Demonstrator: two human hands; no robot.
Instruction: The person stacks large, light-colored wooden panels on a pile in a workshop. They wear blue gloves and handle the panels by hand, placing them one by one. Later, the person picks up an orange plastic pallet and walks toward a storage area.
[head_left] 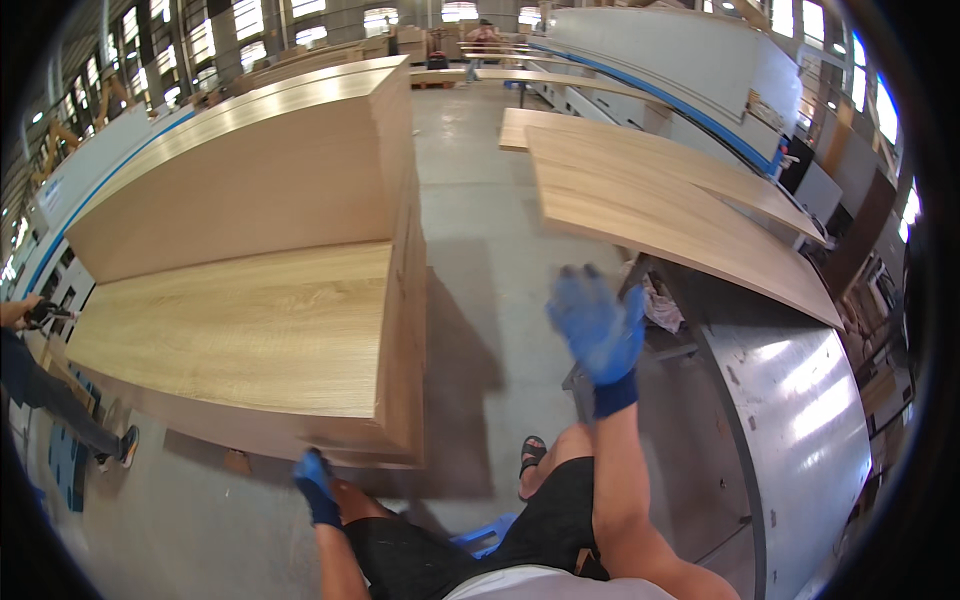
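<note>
My right hand (598,325), in a blue work glove, is raised over the floor with its fingers spread and nothing in it. It is nearest to the wood-grain board (660,205) that lies on the right, apart from it. My left hand (316,488), also gloved in blue, hangs low beside the near edge of a tall stack of wood-grain panels (240,325). Its fingers are foreshortened, so I cannot make out whether they are closed. The stack rises in a step, with a higher pile (260,160) behind the lower front one.
A curved metal table (790,430) stands at my right, under the boards. Beyond it runs a long white machine (660,60) with a blue strip. At the far left another person's leg (65,400) and hand show. A blue plastic object (485,537) is below me.
</note>
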